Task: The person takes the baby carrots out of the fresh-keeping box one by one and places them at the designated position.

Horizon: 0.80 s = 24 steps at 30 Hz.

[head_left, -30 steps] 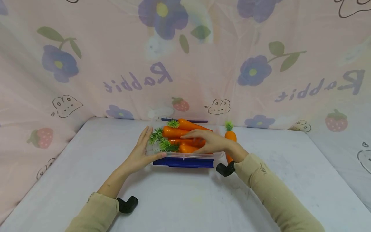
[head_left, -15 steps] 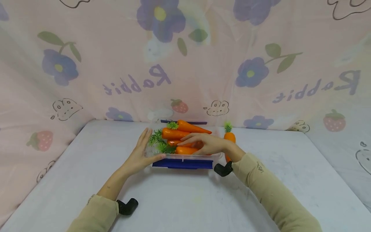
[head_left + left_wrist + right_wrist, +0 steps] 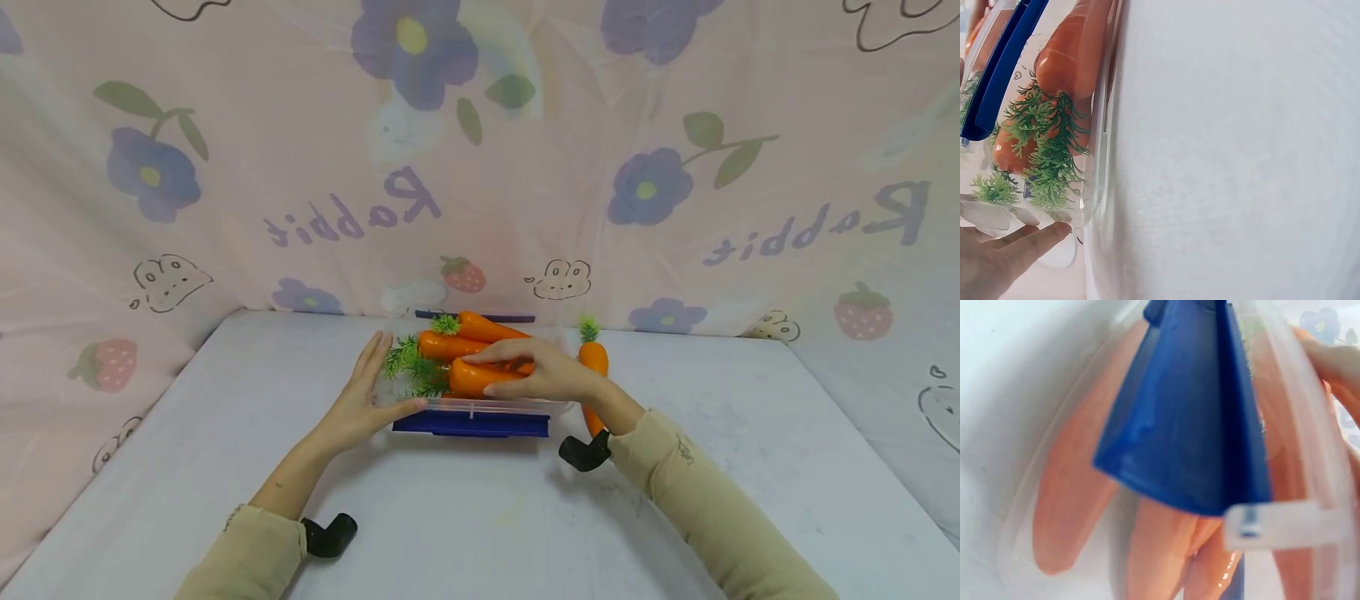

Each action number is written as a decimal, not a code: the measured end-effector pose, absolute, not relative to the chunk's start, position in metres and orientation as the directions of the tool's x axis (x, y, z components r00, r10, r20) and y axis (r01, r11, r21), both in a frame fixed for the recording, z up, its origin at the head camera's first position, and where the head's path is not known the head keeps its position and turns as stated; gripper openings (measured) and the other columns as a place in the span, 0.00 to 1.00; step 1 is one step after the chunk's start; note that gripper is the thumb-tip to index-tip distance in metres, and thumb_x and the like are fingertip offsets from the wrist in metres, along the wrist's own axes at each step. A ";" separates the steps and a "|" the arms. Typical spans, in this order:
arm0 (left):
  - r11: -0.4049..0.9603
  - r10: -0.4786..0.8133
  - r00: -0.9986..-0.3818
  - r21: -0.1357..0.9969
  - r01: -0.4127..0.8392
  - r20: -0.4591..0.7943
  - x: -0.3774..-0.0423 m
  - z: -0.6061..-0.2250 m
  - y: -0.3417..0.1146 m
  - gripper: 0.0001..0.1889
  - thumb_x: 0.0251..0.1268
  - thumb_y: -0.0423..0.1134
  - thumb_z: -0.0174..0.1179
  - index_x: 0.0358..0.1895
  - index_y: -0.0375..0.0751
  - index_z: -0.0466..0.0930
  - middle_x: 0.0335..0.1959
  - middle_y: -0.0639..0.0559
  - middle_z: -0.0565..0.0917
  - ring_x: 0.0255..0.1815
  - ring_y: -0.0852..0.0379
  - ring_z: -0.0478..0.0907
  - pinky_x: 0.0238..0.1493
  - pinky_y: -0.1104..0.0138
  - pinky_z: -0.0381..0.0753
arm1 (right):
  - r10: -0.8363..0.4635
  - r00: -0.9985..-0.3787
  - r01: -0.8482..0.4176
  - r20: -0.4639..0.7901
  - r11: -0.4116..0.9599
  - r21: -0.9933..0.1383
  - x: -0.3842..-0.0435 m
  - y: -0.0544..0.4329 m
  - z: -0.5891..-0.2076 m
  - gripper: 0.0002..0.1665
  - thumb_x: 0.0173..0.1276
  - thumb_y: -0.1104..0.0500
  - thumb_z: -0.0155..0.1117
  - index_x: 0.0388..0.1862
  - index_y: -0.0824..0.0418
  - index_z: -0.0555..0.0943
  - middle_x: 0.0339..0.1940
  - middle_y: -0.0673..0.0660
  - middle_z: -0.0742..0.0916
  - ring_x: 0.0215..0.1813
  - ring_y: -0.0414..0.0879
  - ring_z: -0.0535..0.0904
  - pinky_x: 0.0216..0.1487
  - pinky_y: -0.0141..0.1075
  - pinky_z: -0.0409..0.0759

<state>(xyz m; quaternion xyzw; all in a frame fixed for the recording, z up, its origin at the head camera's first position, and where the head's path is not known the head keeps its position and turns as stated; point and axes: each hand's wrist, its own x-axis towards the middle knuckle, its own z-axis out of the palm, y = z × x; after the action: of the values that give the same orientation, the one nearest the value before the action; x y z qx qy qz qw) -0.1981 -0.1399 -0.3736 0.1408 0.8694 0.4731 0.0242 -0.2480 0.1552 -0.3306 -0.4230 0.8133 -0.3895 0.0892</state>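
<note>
A clear plastic box [image 3: 517,407] with blue clip flaps [image 3: 472,425] stands in mid-table, filled with several orange carrots [image 3: 450,345] with green tops. My right hand [image 3: 555,375] reaches over the box's right part and grips the frontmost carrot [image 3: 471,380], thumb in front and fingers over the back. My left hand [image 3: 356,404] has its straight fingers along the box's left end and its thumb on the front rim. In the left wrist view, fingertips of that left hand [image 3: 1010,259] touch the end wall. Carrots [image 3: 1075,494] show through the wall in the right wrist view.
One more carrot [image 3: 594,360] lies outside the box, just right of it, partly behind the right forearm. Black elbow-shaped pieces [image 3: 330,535] stick out at both cuffs. A patterned cloth [image 3: 510,208] hangs behind the white table [image 3: 465,517].
My right hand has closed on the front carrot, raising it and shifting it slightly left over the others. The left hand stays on the box.
</note>
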 end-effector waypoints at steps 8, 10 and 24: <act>0.502 0.268 -0.959 0.836 0.219 0.090 -0.199 -0.374 -0.140 0.57 0.55 0.56 0.68 0.77 0.59 0.32 0.79 0.55 0.29 0.78 0.38 0.32 0.66 0.31 0.45 | -0.649 -0.658 -0.674 0.382 0.282 -0.683 -0.241 0.158 -0.324 0.26 0.62 0.61 0.69 0.61 0.57 0.79 0.61 0.54 0.82 0.66 0.49 0.73 0.65 0.46 0.73; 0.503 0.272 -0.958 0.835 0.224 0.094 -0.199 -0.374 -0.140 0.57 0.55 0.55 0.68 0.78 0.59 0.32 0.79 0.54 0.29 0.78 0.37 0.32 0.66 0.30 0.44 | -0.632 -0.668 -0.677 0.394 0.294 -0.675 -0.239 0.160 -0.324 0.27 0.62 0.61 0.69 0.61 0.57 0.79 0.61 0.53 0.82 0.66 0.48 0.73 0.65 0.46 0.73; 0.511 0.274 -0.957 0.829 0.226 0.092 -0.199 -0.375 -0.140 0.57 0.55 0.56 0.68 0.77 0.60 0.31 0.79 0.53 0.29 0.78 0.37 0.32 0.65 0.29 0.44 | -0.382 -0.772 -0.635 0.508 0.440 -0.635 -0.222 0.175 -0.326 0.27 0.60 0.60 0.71 0.61 0.53 0.80 0.62 0.52 0.81 0.61 0.46 0.76 0.51 0.33 0.77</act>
<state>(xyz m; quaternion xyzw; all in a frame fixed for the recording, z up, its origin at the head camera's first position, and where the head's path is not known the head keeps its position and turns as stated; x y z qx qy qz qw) -0.1992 -0.1400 -0.3747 0.1439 0.8689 0.4730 0.0256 -0.2223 0.1753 -0.3264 -0.3044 0.8358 -0.4329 -0.1461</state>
